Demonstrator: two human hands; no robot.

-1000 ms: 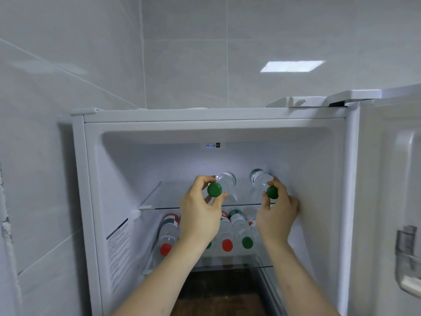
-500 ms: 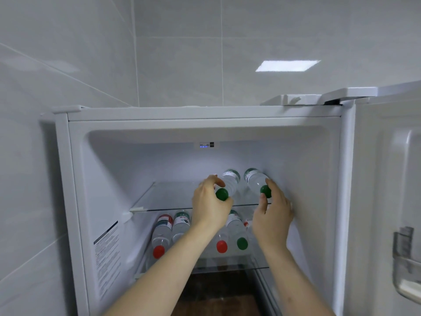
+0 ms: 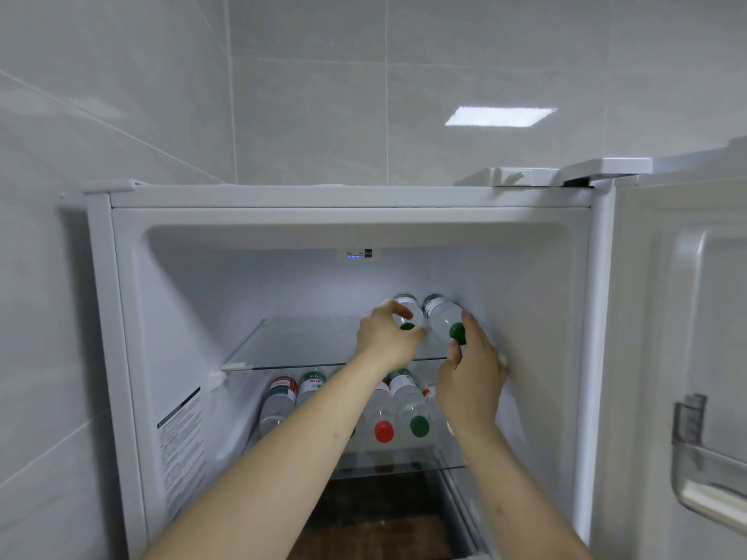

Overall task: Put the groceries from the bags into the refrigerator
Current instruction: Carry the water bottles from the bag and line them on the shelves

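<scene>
Labels: bottles carry white labels with green or red bands; print too small to read.
Sticker: printed sheet (image 3: 180, 446) on refrigerator (image 3: 121, 317) left inner wall, text illegible.
Left hand (image 3: 386, 337): reaching in, fingers curled round neck of left bottle (image 3: 409, 307), green cap showing.
Right hand (image 3: 471, 381): fingers curled at green cap of right bottle (image 3: 442, 315).
Position: both bottles lie side by side, touching, at right rear of upper glass shelf (image 3: 303, 345).
Lower shelf (image 3: 404, 462): further bottles lying down, one red cap (image 3: 383, 431), one green cap (image 3: 419, 425) facing out.
</scene>
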